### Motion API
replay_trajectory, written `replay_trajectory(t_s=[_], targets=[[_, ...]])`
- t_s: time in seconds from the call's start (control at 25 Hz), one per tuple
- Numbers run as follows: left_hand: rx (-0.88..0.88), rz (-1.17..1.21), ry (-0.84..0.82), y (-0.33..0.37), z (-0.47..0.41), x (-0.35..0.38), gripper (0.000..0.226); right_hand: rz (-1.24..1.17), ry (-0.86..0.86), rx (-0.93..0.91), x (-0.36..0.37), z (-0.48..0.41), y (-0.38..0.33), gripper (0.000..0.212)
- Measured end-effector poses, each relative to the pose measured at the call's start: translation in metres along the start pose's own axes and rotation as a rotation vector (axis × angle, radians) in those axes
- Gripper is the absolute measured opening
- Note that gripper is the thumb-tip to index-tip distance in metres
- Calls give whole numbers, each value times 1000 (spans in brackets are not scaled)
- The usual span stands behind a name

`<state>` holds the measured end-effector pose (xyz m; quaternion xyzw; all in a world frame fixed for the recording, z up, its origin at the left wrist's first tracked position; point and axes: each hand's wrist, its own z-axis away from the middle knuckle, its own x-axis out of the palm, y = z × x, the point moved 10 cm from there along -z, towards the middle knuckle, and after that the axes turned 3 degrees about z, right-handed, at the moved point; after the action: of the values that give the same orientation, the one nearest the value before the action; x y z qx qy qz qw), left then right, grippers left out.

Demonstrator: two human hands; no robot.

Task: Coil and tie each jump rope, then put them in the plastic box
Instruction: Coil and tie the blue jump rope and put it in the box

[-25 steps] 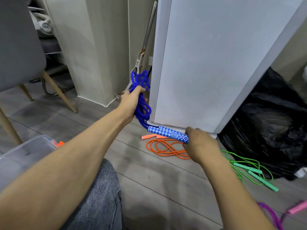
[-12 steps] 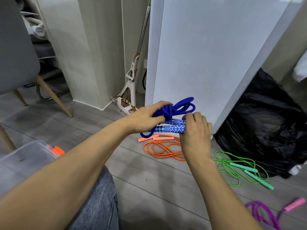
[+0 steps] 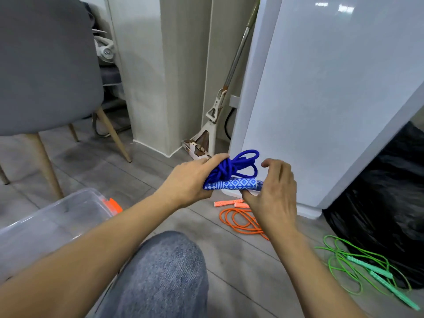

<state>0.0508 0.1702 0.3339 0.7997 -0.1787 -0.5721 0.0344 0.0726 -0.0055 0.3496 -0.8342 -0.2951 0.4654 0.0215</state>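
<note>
Left hand (image 3: 190, 182) grips the bundled blue jump rope (image 3: 226, 169) in mid-air, right of the plastic box (image 3: 57, 216); right hand (image 3: 275, 193) loosely cupped at the handle ends (image 3: 257, 183). Light, limp cord may spring loose; stiff patterned handles look the surest hold.

This looks like a home, a lived-in room with grey wood-plank flooring (image 3: 87, 173). Up and to the left of where the left hand (image 3: 190, 180) grips the blue jump rope (image 3: 231, 173), a grey upholstered chair (image 3: 46, 65) stands on slanted wooden legs. Just behind the grip, a sponge mop (image 3: 215, 111) leans in the gap between a pale wall column (image 3: 160, 65) and a glossy white appliance (image 3: 321, 99). To the right of the grip slumps a black rubbish bag (image 3: 378, 203). Down and to the left of the grip, a clear plastic box (image 3: 46, 221) sits on the floor.
</note>
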Motion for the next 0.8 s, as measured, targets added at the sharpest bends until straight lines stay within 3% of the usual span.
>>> replay_trajectory(t_s=[0.12, 0.4, 0.56, 0.68, 0.8], targets=[[-66, -94, 41, -37, 33, -3, 86, 41, -213, -180, 45, -1, -44, 98], [-363, -141, 24, -139, 126, -1, 80, -165, -464, -457, 157, 18, -153, 76], [-556, -55, -27, -207, 203, 7, 92, -316, -618, -618, 235, 46, -229, 77], [-714, 50, -15, -241, 254, 12, 89, -377, -689, -720, 278, 66, -277, 75], [-843, -9, 22, -270, 295, 9, 83, -444, -764, -825, 314, 86, -326, 79]])
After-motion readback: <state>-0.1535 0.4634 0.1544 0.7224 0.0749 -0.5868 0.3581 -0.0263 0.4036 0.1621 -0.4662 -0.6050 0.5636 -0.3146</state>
